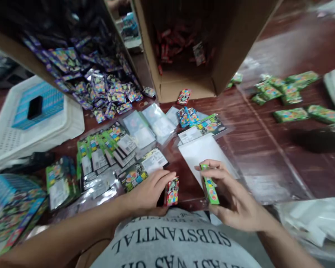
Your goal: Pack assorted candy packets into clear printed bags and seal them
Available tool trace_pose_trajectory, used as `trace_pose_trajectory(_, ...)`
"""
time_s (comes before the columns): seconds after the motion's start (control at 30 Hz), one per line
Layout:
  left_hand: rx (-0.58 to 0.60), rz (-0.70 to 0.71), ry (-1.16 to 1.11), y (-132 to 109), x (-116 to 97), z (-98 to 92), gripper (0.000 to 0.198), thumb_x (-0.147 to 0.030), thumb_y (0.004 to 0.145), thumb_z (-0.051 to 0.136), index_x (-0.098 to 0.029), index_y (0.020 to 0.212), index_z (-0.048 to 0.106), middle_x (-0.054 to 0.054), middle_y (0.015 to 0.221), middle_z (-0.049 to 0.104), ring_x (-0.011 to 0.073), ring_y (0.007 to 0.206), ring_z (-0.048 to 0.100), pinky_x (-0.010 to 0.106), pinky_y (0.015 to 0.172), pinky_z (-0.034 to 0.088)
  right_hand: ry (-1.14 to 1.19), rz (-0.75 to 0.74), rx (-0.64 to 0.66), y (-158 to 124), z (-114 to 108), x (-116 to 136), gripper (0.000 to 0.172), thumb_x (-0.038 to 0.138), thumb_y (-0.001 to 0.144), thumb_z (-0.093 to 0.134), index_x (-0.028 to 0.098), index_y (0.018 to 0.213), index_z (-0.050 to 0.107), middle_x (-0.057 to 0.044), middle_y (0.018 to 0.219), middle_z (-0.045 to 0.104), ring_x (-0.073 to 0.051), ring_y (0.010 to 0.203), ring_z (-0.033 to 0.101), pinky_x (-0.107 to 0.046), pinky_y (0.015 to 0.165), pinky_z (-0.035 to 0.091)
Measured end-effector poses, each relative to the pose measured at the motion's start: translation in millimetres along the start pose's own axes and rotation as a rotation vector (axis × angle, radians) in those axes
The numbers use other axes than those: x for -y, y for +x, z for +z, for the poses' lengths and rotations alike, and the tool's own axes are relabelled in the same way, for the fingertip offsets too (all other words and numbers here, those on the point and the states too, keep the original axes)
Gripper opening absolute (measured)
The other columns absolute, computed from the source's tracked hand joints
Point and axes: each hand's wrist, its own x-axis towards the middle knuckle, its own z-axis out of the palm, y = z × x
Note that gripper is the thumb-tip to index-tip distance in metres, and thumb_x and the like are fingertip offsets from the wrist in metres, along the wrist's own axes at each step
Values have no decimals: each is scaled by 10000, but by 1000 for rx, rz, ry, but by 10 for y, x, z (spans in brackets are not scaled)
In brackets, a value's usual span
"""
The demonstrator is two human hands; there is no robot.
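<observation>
My left hand (pixel 149 191) is closed around a small red packet (pixel 171 191), held upright near the table's front edge. My right hand (pixel 231 201) grips a green packet (pixel 210 188) between thumb and fingers, just over a clear plastic sleeve with a white card (pixel 203 150). Both hands sit close together above a dark red table (pixel 268 149).
Open cardboard boxes lie on their sides at the back: one with purple packets (pixel 100 85), one with red packets (pixel 178 41). Fanned filled sleeves (pixel 106 152) lie left of my hands. Green packets (pixel 290 96) lie far right. A white basket (pixel 30 119) stands at left.
</observation>
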Motion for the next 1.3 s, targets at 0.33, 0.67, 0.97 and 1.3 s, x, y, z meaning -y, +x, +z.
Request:
trace_pose_trajectory(0.33, -158, 32, 190, -165, -53, 93, 722, -480, 798, 665, -158, 1420, 492, 148, 1371, 573, 350, 1374, 400, 535, 1162, 250, -628, 28, 125, -418, 543, -256, 330, 515, 899, 678, 261, 978, 484, -88, 1502, 537, -418, 1526, 235, -826, 1135, 27)
trace_pose_trajectory(0.67, -240, 10, 167, -143, -127, 272, 833, -465, 789, 720, -127, 1485, 414, 169, 1415, 555, 349, 1369, 413, 518, 1145, 256, -651, -144, 198, -94, 691, -211, 1039, 724, 816, 659, 191, 1578, 198, -209, 1547, 469, -401, 1429, 435, -741, 1182, -95)
trace_pose_trajectory(0.97, -514, -320, 268, -185, 152, -37, 1143, -693, 672, 768, -119, 1546, 306, 224, 1534, 408, 420, 1413, 332, 573, 1157, 237, -361, -175, 109, 127, 516, -106, 825, 465, 792, 797, 273, 1477, 380, -110, 1367, 644, -334, 1205, 657, -675, 1241, -34)
trace_pose_trajectory(1.3, -323, -176, 94, -719, 275, -94, 869, -365, 797, 697, -202, 1554, 303, 144, 1537, 428, 324, 1421, 387, 509, 1188, 288, -199, -234, 336, 664, 118, -181, 816, 481, 732, 854, 284, 1401, 430, -87, 1351, 639, -326, 1225, 641, -620, 1255, 179)
